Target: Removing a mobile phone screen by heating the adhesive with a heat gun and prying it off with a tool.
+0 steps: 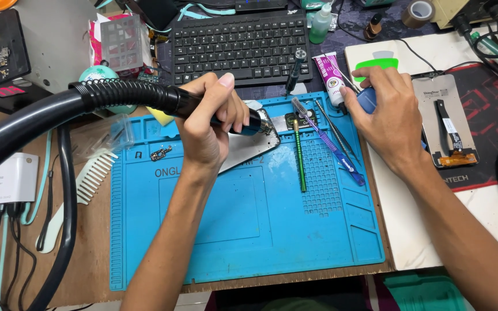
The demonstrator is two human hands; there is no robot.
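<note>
Looking down through the head camera, I see two bare arms reaching over a blue silicone work mat (pixel 249 230) on a cluttered bench. My left hand (pixel 208 124) is wrapped tight around the dark handle of a hot-air tool (pixel 249 124), whose ribbed black hose (pixel 87 101) sweeps off to the left edge. The tool's metal nozzle points at the upper end of a silver phone back panel (pixel 249 150) lying tilted on the top part of the mat, partly under that hand.

My right hand (pixel 390 112) rests at the mat's upper right corner, fingers curled closed around a small blue object (pixel 367 99) that I cannot identify. Just beside it lie a white and pink glue tube (pixel 331 75), thin metal tweezers (pixel 332 129), a blue flat pry stick (pixel 332 147) and a green thin rod (pixel 300 158).

Behind the mat sits a black keyboard (pixel 240 43). A white comb (pixel 90 178) lies left of the mat. A phone screen panel with an orange flex cable (pixel 445 118) lies to the right, face down.
</note>
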